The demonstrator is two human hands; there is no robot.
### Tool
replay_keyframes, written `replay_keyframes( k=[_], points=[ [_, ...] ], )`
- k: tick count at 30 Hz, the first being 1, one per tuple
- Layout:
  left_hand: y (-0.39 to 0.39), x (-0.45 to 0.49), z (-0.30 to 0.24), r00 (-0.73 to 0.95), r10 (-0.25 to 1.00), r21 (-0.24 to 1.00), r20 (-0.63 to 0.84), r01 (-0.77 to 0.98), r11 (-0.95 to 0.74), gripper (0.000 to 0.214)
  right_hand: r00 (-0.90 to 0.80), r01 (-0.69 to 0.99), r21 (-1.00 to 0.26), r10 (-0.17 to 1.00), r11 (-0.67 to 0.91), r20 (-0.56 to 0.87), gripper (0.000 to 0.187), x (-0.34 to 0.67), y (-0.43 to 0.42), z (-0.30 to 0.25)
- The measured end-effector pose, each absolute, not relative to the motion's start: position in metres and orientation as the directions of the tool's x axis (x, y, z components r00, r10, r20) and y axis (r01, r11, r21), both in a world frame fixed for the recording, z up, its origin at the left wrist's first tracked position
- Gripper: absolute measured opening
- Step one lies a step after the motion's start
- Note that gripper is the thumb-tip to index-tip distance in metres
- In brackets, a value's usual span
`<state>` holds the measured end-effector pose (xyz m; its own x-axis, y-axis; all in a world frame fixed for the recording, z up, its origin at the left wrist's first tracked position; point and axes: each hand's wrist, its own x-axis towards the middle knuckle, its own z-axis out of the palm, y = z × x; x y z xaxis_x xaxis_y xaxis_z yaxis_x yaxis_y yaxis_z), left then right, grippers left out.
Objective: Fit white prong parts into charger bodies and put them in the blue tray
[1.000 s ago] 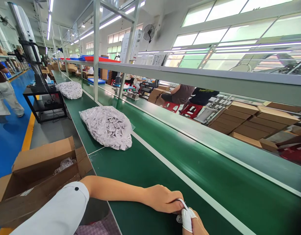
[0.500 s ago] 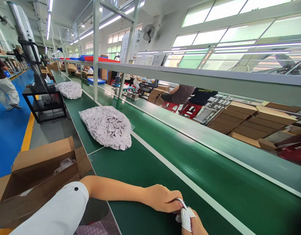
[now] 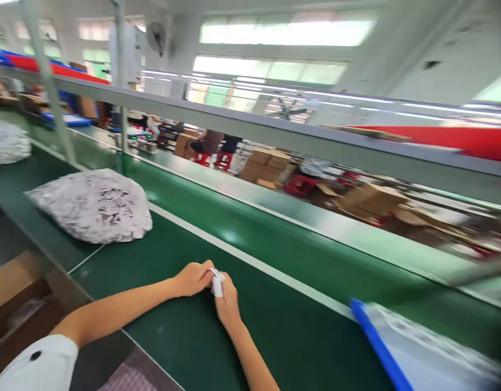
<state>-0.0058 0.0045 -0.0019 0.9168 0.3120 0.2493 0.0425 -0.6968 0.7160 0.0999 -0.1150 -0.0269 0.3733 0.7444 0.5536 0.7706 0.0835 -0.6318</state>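
My left hand [image 3: 194, 278] and my right hand [image 3: 228, 302] meet over the green work surface, fingertips almost touching. The fingers of both are closed in a pinch around a small, thin white strip [image 3: 213, 270]; its full shape is hidden by the fingers and blur. A white cover [image 3: 217, 286], which looks like a finger cot, sits on a digit of my right hand. To the left of my hands lies a clear plastic bag [image 3: 99, 206] filled with small white pieces.
Further left is a second filled bag [image 3: 8, 142]. A blue-edged tray [image 3: 375, 342] with white contents is at the lower right. An open cardboard box [image 3: 14, 288] stands below the bench edge at left. A raised shelf rail [image 3: 242, 119] crosses behind the belt [image 3: 275, 244].
The view has swung right, so the bags appear further left and the blue-edged tray has come into sight. My hands appear further up and left, still together around the small strip.
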Motion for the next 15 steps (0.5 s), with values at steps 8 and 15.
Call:
replay_keyframes(
  k=[8,15],
  points=[
    [0.009,-0.005,0.003,0.922,0.280,0.753,0.267,-0.018,-0.658,0.029,0.353,0.862,-0.507,0.756,-0.033,0.552,0.027,0.099,-0.110,-0.019],
    [0.027,0.002,-0.007,0.925,0.321,0.716,0.203,0.083,-0.693,0.026,0.255,0.929,-0.358,0.864,-0.094,0.434,0.024,0.112,-0.105,-0.020]
  ],
)
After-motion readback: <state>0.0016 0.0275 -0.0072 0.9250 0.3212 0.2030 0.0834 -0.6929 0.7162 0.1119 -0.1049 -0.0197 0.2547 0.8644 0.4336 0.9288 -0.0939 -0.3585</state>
